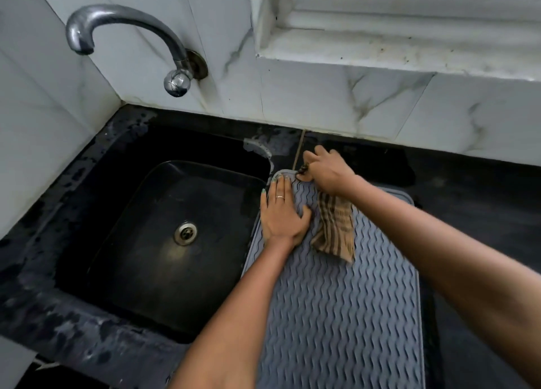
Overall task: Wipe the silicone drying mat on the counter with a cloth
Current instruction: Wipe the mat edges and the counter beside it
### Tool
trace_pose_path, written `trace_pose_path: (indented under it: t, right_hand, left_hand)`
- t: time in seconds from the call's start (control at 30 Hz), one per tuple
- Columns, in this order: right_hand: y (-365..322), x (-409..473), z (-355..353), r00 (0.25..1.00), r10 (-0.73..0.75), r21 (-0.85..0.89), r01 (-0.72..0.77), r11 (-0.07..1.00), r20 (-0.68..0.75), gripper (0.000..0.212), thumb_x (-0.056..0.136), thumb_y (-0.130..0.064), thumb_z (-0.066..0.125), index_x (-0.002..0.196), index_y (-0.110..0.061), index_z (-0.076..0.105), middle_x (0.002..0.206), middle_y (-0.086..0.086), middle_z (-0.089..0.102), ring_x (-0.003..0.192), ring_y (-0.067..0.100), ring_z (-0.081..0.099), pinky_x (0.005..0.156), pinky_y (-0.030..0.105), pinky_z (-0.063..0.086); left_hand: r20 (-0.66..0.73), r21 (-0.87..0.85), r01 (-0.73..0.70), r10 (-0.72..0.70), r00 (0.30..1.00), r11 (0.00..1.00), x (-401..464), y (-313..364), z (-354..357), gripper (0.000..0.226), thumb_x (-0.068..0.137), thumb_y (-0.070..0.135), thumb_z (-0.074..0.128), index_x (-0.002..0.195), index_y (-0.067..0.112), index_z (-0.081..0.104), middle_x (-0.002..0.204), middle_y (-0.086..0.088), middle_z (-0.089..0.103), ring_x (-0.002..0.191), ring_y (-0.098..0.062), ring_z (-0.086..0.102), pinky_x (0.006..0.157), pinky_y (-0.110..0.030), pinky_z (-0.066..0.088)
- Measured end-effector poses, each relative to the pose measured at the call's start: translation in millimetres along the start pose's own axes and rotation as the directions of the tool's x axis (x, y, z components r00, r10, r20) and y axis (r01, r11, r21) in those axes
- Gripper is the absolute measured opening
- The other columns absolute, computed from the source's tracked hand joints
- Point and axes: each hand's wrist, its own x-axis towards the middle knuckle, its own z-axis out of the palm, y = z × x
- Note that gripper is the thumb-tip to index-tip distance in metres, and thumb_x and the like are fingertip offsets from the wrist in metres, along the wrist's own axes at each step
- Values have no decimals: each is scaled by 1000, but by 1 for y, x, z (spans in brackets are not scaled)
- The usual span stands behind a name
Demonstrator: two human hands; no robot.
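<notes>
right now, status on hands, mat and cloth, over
Left hand flat, pinning the mat. Right hand has its grip on the cloth at the mat's far corner. Nothing in the way.

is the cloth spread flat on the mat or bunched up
Bunched. The right hand grips the striped cloth at the mat's far corner, the rest trailing crumpled under the wrist.

White marble-look wall tiles (292, 101) are backing a black worktop (468, 189); a chrome tap (126, 22) is overhanging the black sink (164, 242).
</notes>
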Motion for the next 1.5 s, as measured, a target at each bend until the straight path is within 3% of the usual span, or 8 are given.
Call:
trace_pose_path:
  t: [0.43,0.63,0.77,1.03,1.17,1.3,1.4,1.5]
  right_hand:
    - [46,-56,3,998,12,-138,-3,990,63,18,90,-13,50,97,-6,65,123,3,47,102,23,38,77,34,34]
    - [43,-61,19,1000,6,-70,-7,997,-10,29,90,-12,47,114,-8,62,127,6,46,106,25,38,80,37,35]
    - [74,-90,29,998,57,-18,-57,998,2,26,91,-15,51,110,-3,64,122,7,49,101,25,38,79,36,36]
    - [123,-137,31,981,95,-300,-41,953,169,22,88,-13,49,102,-14,66,123,-3,46,100,20,37,69,30,31]
    - [114,-128,22,991,79,-225,-54,973,104,24,89,-8,46,103,-9,65,122,3,48,100,25,39,67,33,30]
    - [108,-127,37,987,149,-80,-144,986,55,41,88,-13,49,129,-16,54,126,10,44,106,31,39,73,38,36]
    - [112,-140,48,974,214,-43,-212,976,77,51,87,-26,57,137,-29,45,125,9,44,109,33,39,78,40,40]
    - [110,-155,56,960,275,-30,-277,960,-43,50,80,-27,66,129,-21,55,117,14,50,102,38,42,74,44,44]
  left_hand:
    - [3,67,17,-18,1000,998,-5,8,-8,72,93,45,32,152,11,13,160,-9,13,148,-23,10,120,-42,1]
    - [145,-24,-406,405,903,914,-1,14,-6,66,90,39,16,152,16,17,159,-4,19,147,-20,16,119,-36,9]
    - [155,-28,-372,371,915,928,0,12,0,58,101,38,28,153,19,11,161,0,12,149,-16,9,120,-34,4]
    - [142,-17,-311,310,940,950,-4,25,-2,59,101,44,26,152,18,17,160,-1,18,148,-17,12,119,-36,6]
    - [81,-45,-362,364,928,931,-13,50,-4,65,95,50,14,151,17,21,157,-4,25,146,-23,20,117,-39,10]
    - [195,-70,-456,460,866,887,-25,71,9,85,81,64,-1,153,21,12,160,0,19,148,-20,13,119,-39,4]
    - [222,-69,-396,401,889,916,-29,72,12,74,90,62,9,153,24,8,161,3,15,149,-16,7,119,-37,0]
    - [243,-55,-388,390,888,920,-27,72,7,69,95,61,12,153,25,8,161,6,13,149,-14,5,119,-37,0]
